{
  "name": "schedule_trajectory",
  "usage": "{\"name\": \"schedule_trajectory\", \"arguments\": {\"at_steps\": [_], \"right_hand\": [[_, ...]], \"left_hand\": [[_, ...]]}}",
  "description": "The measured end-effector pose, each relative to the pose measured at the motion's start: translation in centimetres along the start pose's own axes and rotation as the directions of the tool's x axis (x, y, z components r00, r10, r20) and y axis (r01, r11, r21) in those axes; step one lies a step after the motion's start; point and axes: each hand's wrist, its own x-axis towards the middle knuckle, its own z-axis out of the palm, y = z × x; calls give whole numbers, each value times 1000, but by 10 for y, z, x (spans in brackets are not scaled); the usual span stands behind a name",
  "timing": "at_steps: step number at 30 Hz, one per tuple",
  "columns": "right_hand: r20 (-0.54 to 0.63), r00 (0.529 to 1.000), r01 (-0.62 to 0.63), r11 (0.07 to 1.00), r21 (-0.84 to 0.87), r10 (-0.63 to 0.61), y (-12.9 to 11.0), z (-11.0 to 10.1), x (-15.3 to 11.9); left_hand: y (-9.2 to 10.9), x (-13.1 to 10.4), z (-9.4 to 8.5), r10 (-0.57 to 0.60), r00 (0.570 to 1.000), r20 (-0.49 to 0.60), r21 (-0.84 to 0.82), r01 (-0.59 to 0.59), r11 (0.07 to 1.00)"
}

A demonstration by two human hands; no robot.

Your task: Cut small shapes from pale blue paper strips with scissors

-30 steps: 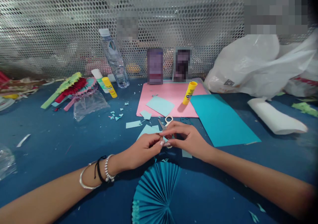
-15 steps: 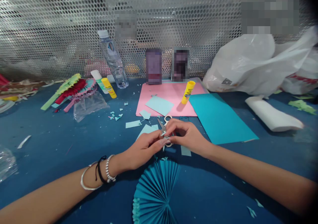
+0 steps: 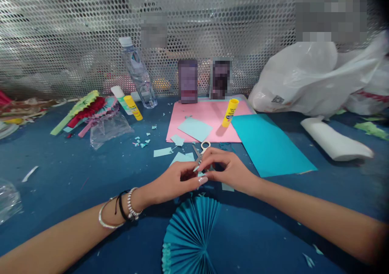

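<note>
Above a pleated teal paper fan [image 3: 191, 229], my left hand [image 3: 179, 179] and my right hand [image 3: 229, 169] meet at their fingertips. Both hands are closed in a pinch on a small light blue paper piece [image 3: 200, 175], mostly hidden by the fingers. Scissors [image 3: 206, 145] lie just behind the fingers, blades partly open and partly covered by my right hand. Light blue paper scraps [image 3: 163, 152] lie beyond my left hand. The fan's left edge carries a row of small pale blue bits.
Pink sheets [image 3: 206, 109] hold a light blue sheet [image 3: 195, 129] and a standing yellow glue stick [image 3: 230, 113]. A teal sheet [image 3: 272, 144] lies right. Behind are a bottle [image 3: 138, 71], two phones [image 3: 187, 81] and white plastic bags [image 3: 298, 77]. Folded paper fans [image 3: 88, 110] are left.
My left hand has shifted slightly, its thumb and index finger now farther apart around the small piece. My right fingers have moved slightly, leaving more of the piece showing.
</note>
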Motion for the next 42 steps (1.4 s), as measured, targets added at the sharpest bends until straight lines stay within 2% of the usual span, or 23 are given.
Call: {"name": "schedule_trajectory", "arguments": {"at_steps": [7,15,17,21,26,31,37,42], "right_hand": [[16,998,56,994,-94,-54,-2,3,-2],[22,998,56,989,-137,-53,-8,1,-4],[5,1000,18,996,-86,-17,-8,1,-5],[-38,999,-16,992,129,21,-8,0,-6],[-76,997,-19,981,191,34,-7,0,-5],[-60,997,-40,992,116,48,-5,0,-4],[-40,999,3,997,-80,-6,-8,0,-4],[-51,999,-8,976,-217,-3,-8,1,-3]], "left_hand": [[-1,2,1,27,1000,-12,45,-26,999],[-4,2,-1,-3,1000,-24,-63,2,998],[-5,2,-1,10,998,-55,-127,-17,992],[-6,4,1,-4,996,-93,-218,-16,976],[-7,4,2,20,989,-147,-165,-44,985],[-8,4,3,52,978,-204,-87,-71,994],[-10,3,3,85,970,-228,-29,-94,995],[-9,2,3,112,961,-253,83,-94,992]]}}
